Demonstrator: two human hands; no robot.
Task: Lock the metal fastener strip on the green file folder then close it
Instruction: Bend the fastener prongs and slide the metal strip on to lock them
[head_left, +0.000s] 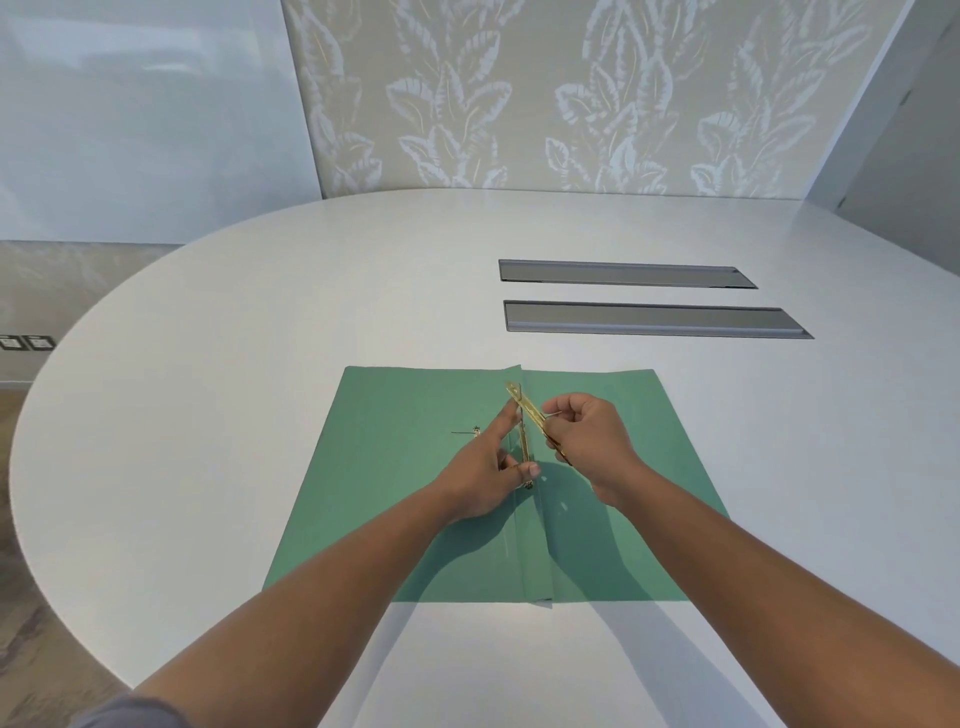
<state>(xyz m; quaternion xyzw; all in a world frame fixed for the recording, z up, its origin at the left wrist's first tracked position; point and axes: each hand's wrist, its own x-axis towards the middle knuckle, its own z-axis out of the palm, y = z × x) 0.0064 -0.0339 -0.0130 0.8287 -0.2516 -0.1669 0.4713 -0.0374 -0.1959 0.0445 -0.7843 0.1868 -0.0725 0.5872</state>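
The green file folder (405, 499) lies open and flat on the white table (260, 338), its spine fold running towards me. A gold metal fastener strip (527, 402) sits by the fold, lifted at an angle. My right hand (587, 441) pinches the strip near its middle. My left hand (485, 475) rests on the folder's left leaf beside the fold, index finger stretched along the lower fastener piece, thumb touching it. A small metal piece (474, 431) lies on the left leaf. The strip's near end is hidden behind my right hand.
Two long grey cable-tray lids (623, 274) (649, 318) are set into the table beyond the folder. The table's curved edge runs along the left. A leaf-patterned wall panel (545, 93) stands behind it, and floor sockets (26, 343) show at far left.
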